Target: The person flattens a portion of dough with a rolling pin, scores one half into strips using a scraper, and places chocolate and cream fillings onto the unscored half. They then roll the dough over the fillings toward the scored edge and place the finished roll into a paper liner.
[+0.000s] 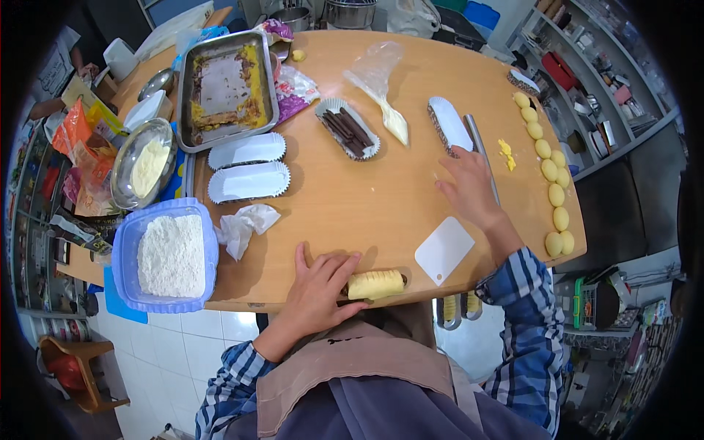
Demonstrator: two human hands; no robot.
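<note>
A rolled strip of pale dough with scored ridges and a dark filling showing at its end (376, 284) lies at the table's near edge. My left hand (320, 288) rests flat at the roll's left end, fingers spread. My right hand (471, 183) reaches out over the table, thumb and fingers apart. Its fingertips meet the near end of a long paper loaf case (450, 123), white inside and dark-patterned outside; whether they touch it is hard to tell. Beside that case lies a slim metal rolling pin (478, 150), partly behind my right hand. A white dough scraper (444, 251) lies between my hands.
Dough balls (549, 170) line the right edge near yellow crumbs (507, 154). Chocolate sticks (347, 132) fill another case; a piping bag (394, 121) lies beside it. At left are empty cases (249, 181), a flour tub (212, 253), a steel bowl (123, 180) and a smeared baking tray (273, 92).
</note>
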